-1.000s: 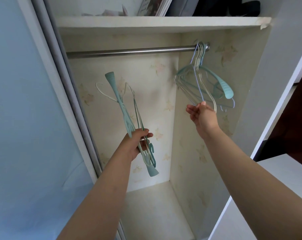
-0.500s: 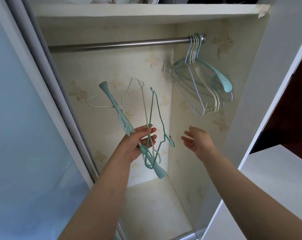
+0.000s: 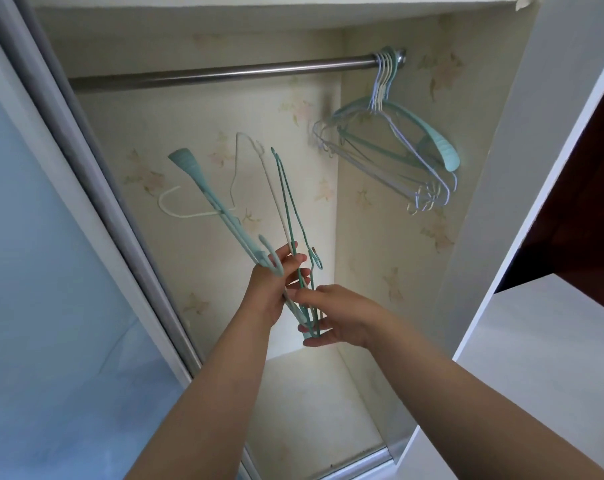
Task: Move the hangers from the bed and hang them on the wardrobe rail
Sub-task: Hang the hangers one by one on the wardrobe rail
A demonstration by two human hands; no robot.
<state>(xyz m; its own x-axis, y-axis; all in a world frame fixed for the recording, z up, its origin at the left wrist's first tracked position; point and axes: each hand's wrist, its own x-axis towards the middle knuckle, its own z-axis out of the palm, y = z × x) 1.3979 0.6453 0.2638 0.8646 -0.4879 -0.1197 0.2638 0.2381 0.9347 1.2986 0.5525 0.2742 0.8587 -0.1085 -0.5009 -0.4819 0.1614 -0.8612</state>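
Over on the left there's the sliding door (image 3: 44, 271). Your left hand (image 3: 271, 292) grips a bunch of hangers (image 3: 224, 220) in front of the open wardrobe, fingers curled round their lower ends, long sides running up and tilting left toward the far wall; the white one's hook sticks out left. Your right hand (image 3: 338, 315) is right next to it, thumb and fingers pinching the bottom of the green wire hanger (image 3: 290, 216). Far right, more hangers (image 3: 394, 147) hang off the rail (image 3: 224, 72), bunched against its right end.
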